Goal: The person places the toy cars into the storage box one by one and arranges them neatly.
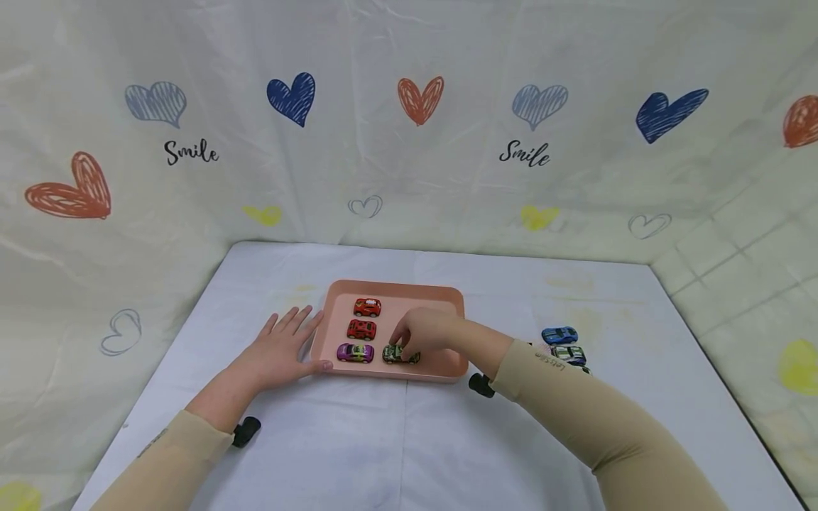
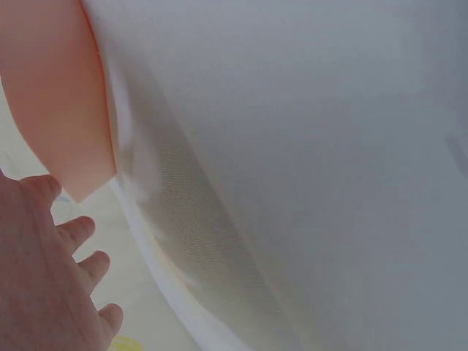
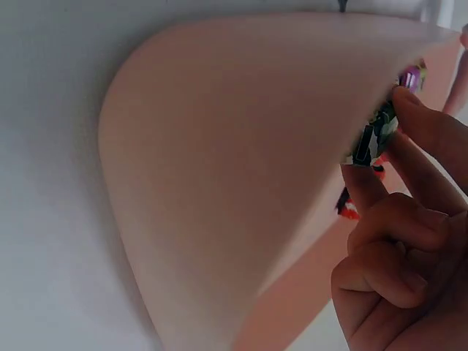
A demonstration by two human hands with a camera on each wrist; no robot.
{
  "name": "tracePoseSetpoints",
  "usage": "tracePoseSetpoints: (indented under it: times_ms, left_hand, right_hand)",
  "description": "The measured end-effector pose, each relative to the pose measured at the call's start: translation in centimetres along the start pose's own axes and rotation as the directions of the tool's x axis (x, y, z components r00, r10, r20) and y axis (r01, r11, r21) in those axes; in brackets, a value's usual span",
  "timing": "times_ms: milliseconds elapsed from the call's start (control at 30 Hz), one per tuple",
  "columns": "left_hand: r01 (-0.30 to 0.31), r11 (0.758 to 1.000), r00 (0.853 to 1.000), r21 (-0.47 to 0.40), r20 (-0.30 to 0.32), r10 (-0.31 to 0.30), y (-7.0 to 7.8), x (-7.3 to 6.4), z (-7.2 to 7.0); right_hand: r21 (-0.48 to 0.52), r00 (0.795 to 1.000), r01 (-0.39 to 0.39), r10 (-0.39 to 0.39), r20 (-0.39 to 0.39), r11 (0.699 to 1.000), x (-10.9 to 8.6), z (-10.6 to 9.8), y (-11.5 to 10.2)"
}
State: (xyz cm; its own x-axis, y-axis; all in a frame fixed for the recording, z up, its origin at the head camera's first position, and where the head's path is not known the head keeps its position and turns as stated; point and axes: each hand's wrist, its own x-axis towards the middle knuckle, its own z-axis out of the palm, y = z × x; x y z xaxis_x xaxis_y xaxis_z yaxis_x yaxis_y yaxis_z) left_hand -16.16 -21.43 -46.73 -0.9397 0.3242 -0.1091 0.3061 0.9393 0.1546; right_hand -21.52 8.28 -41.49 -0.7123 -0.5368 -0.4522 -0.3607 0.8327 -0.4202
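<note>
My right hand [image 1: 424, 330] pinches a green camouflage toy car [image 1: 400, 354] between thumb and fingertips, low in the pink tray [image 1: 441, 369]. In the right wrist view the same toy car [image 3: 374, 137] shows between the thumb and index finger, the other fingers curled below. Left of it in the tray lies a purple toy car [image 1: 355, 353], with a red toy car [image 1: 361, 329] and another red toy car [image 1: 367, 307] in line behind it. My left hand [image 1: 281, 351] lies spread at the tray's left edge, thumb by its front left corner.
Right of the tray, partly behind the right forearm, sit a blue toy car [image 1: 559, 335], a white and green toy car [image 1: 568, 354] and part of another. A white cloth [image 1: 358, 447] covers the table. A printed curtain [image 1: 409, 163] hangs behind and at the sides.
</note>
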Motion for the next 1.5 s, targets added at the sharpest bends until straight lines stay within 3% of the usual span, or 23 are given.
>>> tracePoseSetpoints:
  times_ms: [800, 1100, 1500]
  left_hand:
    - [0.005, 1.0, 1.0, 0.005, 0.018, -0.005, 0.2, 0.1, -0.2]
    - [-0.009, 1.0, 1.0, -0.013, 0.003, 0.009, 0.7, -0.5, -1.2]
    - [-0.01, 1.0, 1.0, -0.005, 0.0, 0.01, 0.5, -0.3, -0.7]
  right_hand:
    - [-0.004, 1.0, -0.003, 0.003, 0.028, 1.0, 0.0, 0.1, -0.1]
    - [-0.04, 1.0, 0.005, -0.004, 0.013, 0.999, -0.4, -0.6, -0.3]
    - [-0.005, 0.999, 0.016, -0.017, -0.029, 1.0, -1.4, -1.5, 0.7]
